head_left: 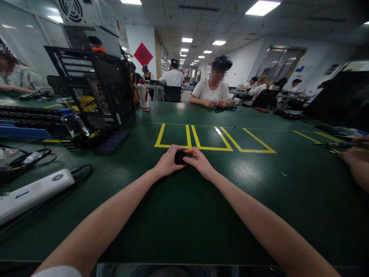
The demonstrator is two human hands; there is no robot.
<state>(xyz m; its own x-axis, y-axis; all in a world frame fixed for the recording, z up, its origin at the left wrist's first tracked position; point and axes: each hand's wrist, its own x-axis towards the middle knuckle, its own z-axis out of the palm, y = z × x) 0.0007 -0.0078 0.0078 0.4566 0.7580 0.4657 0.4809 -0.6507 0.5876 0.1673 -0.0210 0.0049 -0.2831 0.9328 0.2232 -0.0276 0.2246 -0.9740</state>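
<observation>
A small black block-like object (179,157) is held between my two hands above the green table (184,215); its exact kind is too small to make out. My left hand (168,161) wraps round its left side, thumb below and fingers over the top. From the right, my right hand (198,162) pinches its edge with thumb and fingertips. Just beyond my hands, yellow tape outlines (211,149) mark the tabletop.
On the left stand an open black computer case (106,88), a clear bottle (74,123) and a white power bank-like device (37,194) with cables. A white cup (143,97) is farther back. One person (211,88) sits opposite; another person's hand (357,163) holds a tool at right.
</observation>
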